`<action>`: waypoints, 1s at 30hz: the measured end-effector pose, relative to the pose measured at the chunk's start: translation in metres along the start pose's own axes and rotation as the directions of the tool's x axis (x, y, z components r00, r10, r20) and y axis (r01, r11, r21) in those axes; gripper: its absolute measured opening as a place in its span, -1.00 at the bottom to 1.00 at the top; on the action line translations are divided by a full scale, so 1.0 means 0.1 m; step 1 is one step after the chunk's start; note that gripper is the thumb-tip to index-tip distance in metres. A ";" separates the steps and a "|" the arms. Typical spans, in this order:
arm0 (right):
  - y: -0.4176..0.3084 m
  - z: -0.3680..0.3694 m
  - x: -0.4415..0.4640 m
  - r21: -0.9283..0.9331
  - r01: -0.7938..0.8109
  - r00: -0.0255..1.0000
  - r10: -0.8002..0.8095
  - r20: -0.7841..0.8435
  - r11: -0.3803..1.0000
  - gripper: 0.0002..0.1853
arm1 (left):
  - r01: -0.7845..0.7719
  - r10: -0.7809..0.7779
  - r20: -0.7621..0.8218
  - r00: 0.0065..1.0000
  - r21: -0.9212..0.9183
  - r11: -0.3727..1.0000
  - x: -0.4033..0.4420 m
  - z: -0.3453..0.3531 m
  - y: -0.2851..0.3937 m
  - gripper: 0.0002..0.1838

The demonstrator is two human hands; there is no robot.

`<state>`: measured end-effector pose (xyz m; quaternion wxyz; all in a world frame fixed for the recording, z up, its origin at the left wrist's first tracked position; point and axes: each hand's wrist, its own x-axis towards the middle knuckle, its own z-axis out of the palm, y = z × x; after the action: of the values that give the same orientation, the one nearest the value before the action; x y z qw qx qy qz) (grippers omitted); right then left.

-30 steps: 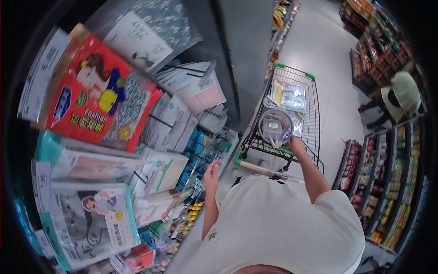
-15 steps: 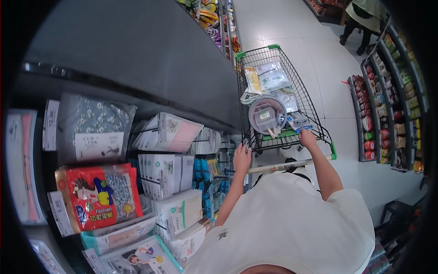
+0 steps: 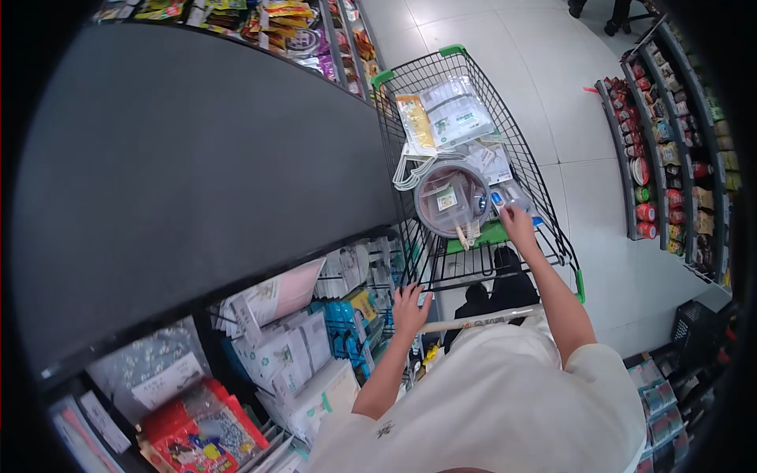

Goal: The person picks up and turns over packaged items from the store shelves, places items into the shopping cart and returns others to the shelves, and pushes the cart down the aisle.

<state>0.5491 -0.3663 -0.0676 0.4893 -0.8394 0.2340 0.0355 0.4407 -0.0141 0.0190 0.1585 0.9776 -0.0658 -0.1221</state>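
Observation:
A wire shopping cart (image 3: 453,50) with green corners stands in front of me. My left hand (image 3: 410,309) is by the cart's rear left corner, at the left end of the handle bar (image 3: 481,318), fingers apart and holding nothing. My right hand (image 3: 517,226) reaches into the basket, its fingers closed at a clear plastic package (image 3: 516,195) with a blue label. Left of it is a round grey-rimmed bucket (image 3: 419,197) holding a clear plastic box (image 3: 447,198). White hangers (image 3: 406,175) and flat plastic-wrapped packs (image 3: 465,122) lie further forward.
A shelf with a dark top (image 3: 197,158) runs along my left, with packaged textiles (image 3: 292,351) and a red pack (image 3: 201,430) below. Snack bags (image 3: 288,35) fill the far racks. Shelves of jars (image 3: 643,169) and a black crate (image 3: 694,327) stand right. Another person's legs (image 3: 619,16) show beyond.
My view has shifted forward along the shelf, with the cart ahead of me. My right hand has moved slightly left within the basket, at the package. The other person is now mostly out of view.

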 end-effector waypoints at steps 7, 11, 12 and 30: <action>0.13 0.95 1.87 0.615 -0.261 0.939 0.344 -0.018 0.744 -0.61 | -0.003 0.003 0.020 1.000 0.021 1.000 0.11 -0.02 -0.01 -0.71; 0.34 1.47 2.74 0.589 -0.434 0.867 0.493 0.069 0.682 -0.51 | 0.045 -0.048 0.077 0.996 0.039 0.998 0.17 -0.08 0.04 -0.71; 0.35 1.57 2.87 0.561 -0.471 0.845 0.531 0.064 0.681 -0.49 | 0.048 -0.052 0.090 0.995 0.040 0.998 0.18 -0.08 0.03 -0.70; 0.17 1.29 3.10 0.750 -0.533 0.698 0.704 0.128 0.392 -0.70 | 0.047 -0.051 0.042 0.998 0.093 0.995 0.22 -0.06 0.13 -0.68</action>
<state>0.8390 -0.3764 -0.2371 0.7071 -0.4128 0.5734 0.0286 0.4622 -0.0284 0.0238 0.1089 0.9822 -0.0510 -0.1443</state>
